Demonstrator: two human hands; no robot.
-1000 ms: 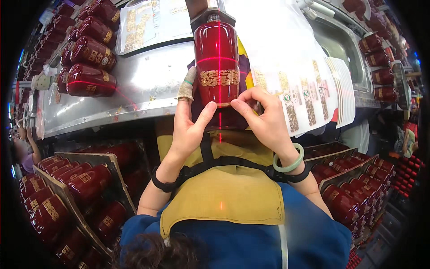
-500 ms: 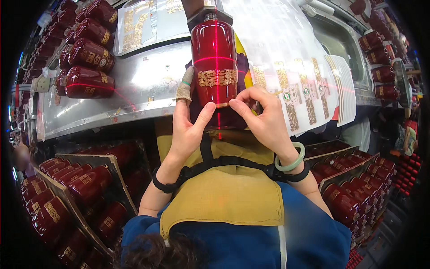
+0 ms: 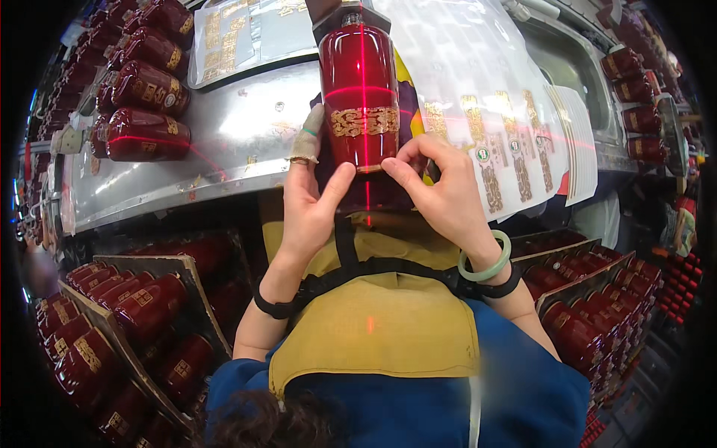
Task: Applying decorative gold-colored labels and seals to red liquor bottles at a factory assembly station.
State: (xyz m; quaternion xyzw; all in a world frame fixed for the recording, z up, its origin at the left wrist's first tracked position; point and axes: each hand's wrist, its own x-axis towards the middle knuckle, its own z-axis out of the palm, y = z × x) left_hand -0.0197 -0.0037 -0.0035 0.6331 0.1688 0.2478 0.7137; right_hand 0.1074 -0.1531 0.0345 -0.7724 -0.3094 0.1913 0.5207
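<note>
Two hands meet on one dark red bottle [image 3: 364, 89] lying on the steel desk [image 3: 224, 145] in front of me. My left hand [image 3: 310, 201] lies open against its left flank, thumb pressed to the lower edge, a taped finger along the side. My right hand [image 3: 441, 190] curls in from the other side, fingertips pinching at the bottom edge rather than gripping the body. A gold label [image 3: 364, 121] sits across the bottle's middle, with red laser lines crossing on it. Beside it lie sheets of gold labels [image 3: 493, 157] on clear backing; more red bottles [image 3: 146, 134] lie to the left, and crates of them [image 3: 119, 321] flank my apron. I judge the risk is rolling: the glossy glass could turn under my thumbs and drift off the laser cross, leaving the label crooked.
</note>
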